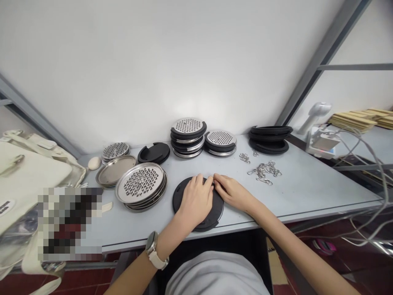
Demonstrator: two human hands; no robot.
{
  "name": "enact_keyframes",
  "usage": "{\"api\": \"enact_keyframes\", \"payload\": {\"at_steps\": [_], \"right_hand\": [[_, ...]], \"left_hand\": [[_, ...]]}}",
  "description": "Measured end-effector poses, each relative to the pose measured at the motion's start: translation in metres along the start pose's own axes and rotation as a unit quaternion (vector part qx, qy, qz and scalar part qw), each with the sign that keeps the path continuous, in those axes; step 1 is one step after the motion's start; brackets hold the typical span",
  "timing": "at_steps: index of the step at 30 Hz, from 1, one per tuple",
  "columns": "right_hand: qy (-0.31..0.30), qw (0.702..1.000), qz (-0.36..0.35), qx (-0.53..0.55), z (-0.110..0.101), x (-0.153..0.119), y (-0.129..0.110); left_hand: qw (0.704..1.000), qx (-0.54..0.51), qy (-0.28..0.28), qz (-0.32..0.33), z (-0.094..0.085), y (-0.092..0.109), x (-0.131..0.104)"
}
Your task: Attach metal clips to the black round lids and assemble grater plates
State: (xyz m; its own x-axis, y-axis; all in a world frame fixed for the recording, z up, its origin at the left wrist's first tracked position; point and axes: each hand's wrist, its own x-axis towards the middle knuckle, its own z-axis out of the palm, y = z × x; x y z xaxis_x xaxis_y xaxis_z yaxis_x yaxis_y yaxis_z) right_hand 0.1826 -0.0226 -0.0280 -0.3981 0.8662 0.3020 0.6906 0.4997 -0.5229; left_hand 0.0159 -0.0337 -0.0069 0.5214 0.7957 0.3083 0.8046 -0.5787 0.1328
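A round black plastic holder (216,211) lies flat on the table near its front edge. My left hand (196,200) rests over the holder, its fingers bent and pressed onto the far part. At the holder's far right rim, my right hand (232,191) has thumb and fingers pinched together, close to the left fingertips. A small glint shows between the two hands, but what the right fingers pinch is mostly hidden. Loose wire metal clips (264,171) lie to the right of my hands. Left of the holder stands a stack of round metal grater plates (141,183).
Along the wall are a tall stack of black-rimmed grater discs (188,135), a shorter stack (220,141), a black holder (154,153) and more black holders (269,141). A white bag (33,168) borders the left side. Cables (379,172) hang at the right.
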Motion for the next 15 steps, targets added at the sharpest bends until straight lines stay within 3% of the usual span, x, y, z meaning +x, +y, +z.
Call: {"api": "enact_keyframes", "payload": {"at_steps": [6,15], "right_hand": [[-0.005,0.999,0.036,-0.036,-0.0014,-0.0011,-0.0017],[-0.020,0.998,0.033,-0.046,-0.0022,-0.0012,-0.0008]], "left_hand": [[1.000,0.001,0.000,-0.004,-0.0005,0.0008,-0.0004],[1.000,0.002,0.000,-0.006,-0.0021,0.0014,-0.0004]]}}
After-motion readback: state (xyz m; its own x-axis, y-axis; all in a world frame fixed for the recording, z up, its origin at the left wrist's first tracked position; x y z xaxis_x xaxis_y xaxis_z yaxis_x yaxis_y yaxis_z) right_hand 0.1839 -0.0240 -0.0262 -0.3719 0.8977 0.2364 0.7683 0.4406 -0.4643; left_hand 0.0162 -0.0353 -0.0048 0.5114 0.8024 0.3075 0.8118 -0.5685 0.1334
